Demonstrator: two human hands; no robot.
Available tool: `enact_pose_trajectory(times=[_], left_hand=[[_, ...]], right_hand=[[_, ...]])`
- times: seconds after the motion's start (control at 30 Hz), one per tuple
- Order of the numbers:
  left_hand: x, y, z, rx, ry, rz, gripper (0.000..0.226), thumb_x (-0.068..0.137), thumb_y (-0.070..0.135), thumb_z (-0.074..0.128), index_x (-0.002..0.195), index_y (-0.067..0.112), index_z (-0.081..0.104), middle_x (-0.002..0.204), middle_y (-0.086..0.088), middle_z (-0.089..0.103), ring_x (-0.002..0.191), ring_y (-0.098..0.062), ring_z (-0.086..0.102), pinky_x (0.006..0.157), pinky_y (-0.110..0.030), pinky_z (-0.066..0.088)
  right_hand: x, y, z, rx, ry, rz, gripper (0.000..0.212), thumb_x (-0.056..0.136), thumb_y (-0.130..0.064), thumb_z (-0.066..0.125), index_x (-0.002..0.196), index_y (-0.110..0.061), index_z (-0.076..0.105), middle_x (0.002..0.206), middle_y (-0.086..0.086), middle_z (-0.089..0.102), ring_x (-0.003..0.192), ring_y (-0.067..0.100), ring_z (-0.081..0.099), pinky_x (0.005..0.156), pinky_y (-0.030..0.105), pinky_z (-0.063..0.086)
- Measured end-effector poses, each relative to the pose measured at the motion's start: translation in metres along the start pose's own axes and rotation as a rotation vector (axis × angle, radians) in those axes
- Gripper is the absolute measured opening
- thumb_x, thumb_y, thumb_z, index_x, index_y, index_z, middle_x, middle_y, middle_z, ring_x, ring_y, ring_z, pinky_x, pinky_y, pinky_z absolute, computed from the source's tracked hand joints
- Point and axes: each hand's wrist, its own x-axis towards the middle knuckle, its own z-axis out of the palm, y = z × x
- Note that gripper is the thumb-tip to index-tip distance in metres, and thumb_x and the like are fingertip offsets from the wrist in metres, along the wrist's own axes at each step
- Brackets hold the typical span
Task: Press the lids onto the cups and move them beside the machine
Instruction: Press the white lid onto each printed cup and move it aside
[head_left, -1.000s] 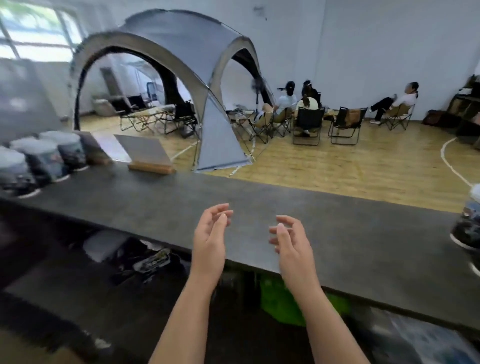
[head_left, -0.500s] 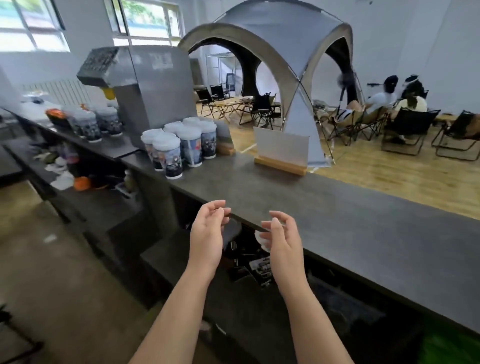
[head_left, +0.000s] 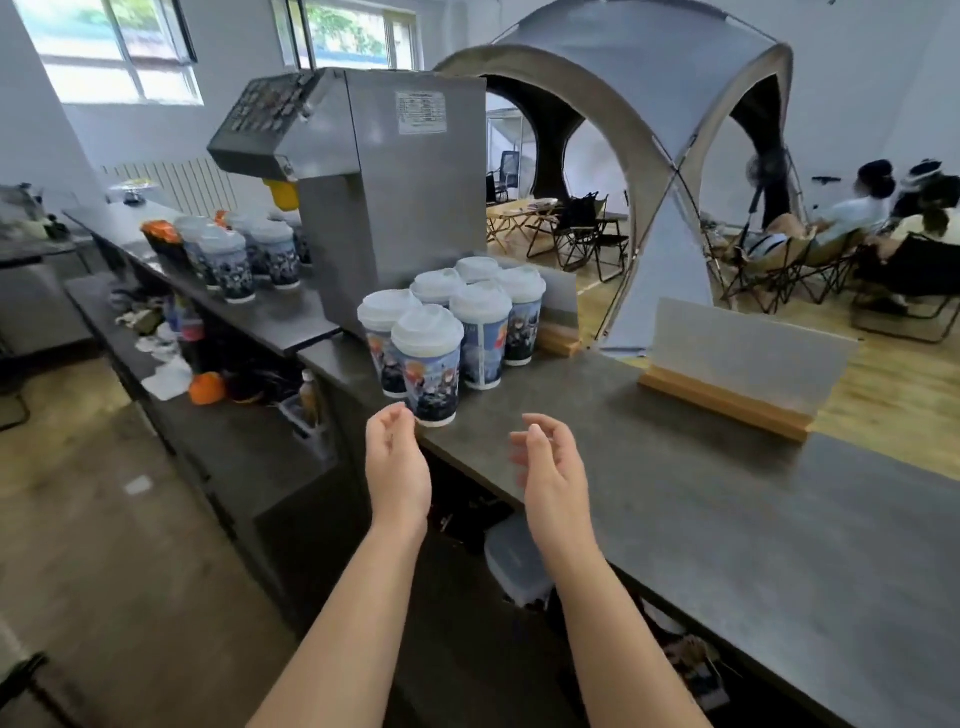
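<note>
Cups: six lidded cups (head_left: 452, 332) stand bunched together on the dark surface (head_left: 727, 519), just beside the right flank of the steel machine (head_left: 384, 171); the nearest cup (head_left: 428, 364) sits at the surface's near edge.
Lids: each of the six wears a white lid (head_left: 427, 328); from this angle they look seated, though how firmly they are pressed cannot be told.
Other cups: a second group of cups (head_left: 244, 254) stands on the lower ledge on the machine's far side, near its yellow spout (head_left: 280, 193); they look lidded too, but are too small and blurred to be sure.
Left hand: the left hand (head_left: 397, 462) hangs in front of the nearest cup's base, fingers (head_left: 397, 418) loosely curled and apart, holding nothing; whether a fingertip touches the cup cannot be told.
Right hand: the right hand (head_left: 553, 467) hovers over the surface's edge, apart from the cups, fingers (head_left: 535, 434) relaxed and a little spread, also empty.
Step in hand: judged from how things lie, this batch is already set beside the machine, and the hands are between cups.
Next move: probably either a check press on these lids, palm flat and straight down so the tight cluster does not tip, or a turn away to fetch another cup; no cup without a lid is visible within reach.
Care: the nearest cup stands close to the edge, so any push should go downward or inward, not toward the person.
</note>
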Motion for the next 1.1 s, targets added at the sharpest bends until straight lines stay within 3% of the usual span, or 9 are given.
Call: enact_pose_trajectory(times=[0.13,0.27,0.43,0.5,0.6,0.7,0.87,1.0,1.1], left_hand=[[0.062,0.002,0.013,0.037,0.002,-0.029,0.032,0.105,0.037,0.039,0.132,0.024,0.050,0.118,0.009,0.053,0.112,-0.011,0.048,0.092,-0.028,0.034],[0.092,-0.010,0.027,0.088,-0.058,-0.007,0.020,0.106,0.034,0.038,0.120,0.028,0.051,0.106,0.012,0.059,0.110,-0.013,0.055,0.083,-0.023,0.040],[0.090,-0.030,0.040,0.250,-0.165,0.279,0.048,0.101,0.051,0.030,0.129,0.022,0.055,0.123,0.001,0.051,0.117,0.000,0.048,0.099,-0.008,0.033],[0.081,-0.028,0.053,0.220,-0.265,0.355,0.056,0.095,0.061,0.026,0.128,0.025,0.054,0.123,0.005,0.054,0.116,0.006,0.047,0.100,-0.009,0.035],[0.064,-0.022,0.075,0.029,-0.505,0.297,0.037,0.098,0.055,0.030,0.124,0.038,0.050,0.127,0.020,0.057,0.123,-0.001,0.051,0.105,-0.025,0.041],[0.050,-0.021,0.093,-0.117,-0.717,0.217,0.032,0.102,0.040,0.031,0.130,0.037,0.045,0.125,0.040,0.054,0.125,0.011,0.048,0.100,-0.008,0.036],[0.042,-0.040,0.105,-0.210,-0.865,0.048,0.039,0.099,0.040,0.040,0.136,0.029,0.049,0.128,0.016,0.063,0.125,-0.002,0.055,0.099,-0.019,0.044],[0.047,-0.055,0.103,0.037,-0.866,0.144,0.045,0.088,0.036,0.063,0.131,0.037,0.050,0.125,0.006,0.064,0.118,-0.015,0.061,0.101,-0.047,0.049],[0.050,-0.037,0.105,-0.200,-0.858,-0.039,0.046,0.092,0.046,0.051,0.134,0.026,0.053,0.129,0.000,0.064,0.122,-0.020,0.060,0.106,-0.045,0.047]], right_hand=[[0.069,0.007,0.049,-0.003,-0.020,0.008,0.025,0.104,-0.034,0.042,0.125,-0.032,0.054,0.113,-0.015,0.061,0.099,-0.001,0.056,0.083,0.021,0.042],[0.107,0.015,0.083,0.019,-0.067,-0.013,0.027,0.106,-0.033,0.039,0.131,-0.035,0.048,0.116,-0.027,0.055,0.105,-0.017,0.053,0.086,0.010,0.040],[0.108,0.030,0.093,0.082,0.095,-0.080,0.030,0.107,-0.033,0.032,0.131,-0.027,0.049,0.125,-0.014,0.058,0.114,-0.010,0.054,0.093,0.010,0.043],[0.105,0.031,0.082,0.132,0.196,-0.109,0.040,0.104,-0.042,0.031,0.132,-0.022,0.050,0.124,-0.009,0.060,0.114,-0.005,0.057,0.093,0.013,0.046],[0.103,0.030,0.061,0.184,0.351,-0.125,0.049,0.098,-0.044,0.032,0.134,-0.017,0.051,0.126,-0.002,0.063,0.117,0.006,0.060,0.092,0.020,0.050],[0.099,0.029,0.043,0.180,0.444,-0.155,0.047,0.101,-0.042,0.030,0.135,-0.016,0.052,0.128,0.000,0.063,0.120,0.009,0.059,0.097,0.021,0.049],[0.092,0.032,0.034,0.169,0.575,-0.193,0.061,0.090,-0.058,0.037,0.134,-0.019,0.053,0.127,-0.001,0.064,0.121,0.013,0.060,0.103,0.035,0.048],[0.088,0.037,0.041,0.181,0.636,-0.177,0.066,0.085,-0.060,0.039,0.131,-0.015,0.054,0.125,0.004,0.065,0.119,0.019,0.061,0.105,0.049,0.048],[0.089,0.032,0.035,0.183,0.648,-0.201,0.062,0.085,-0.058,0.041,0.132,-0.018,0.052,0.125,0.002,0.064,0.117,0.014,0.062,0.098,0.038,0.051]])
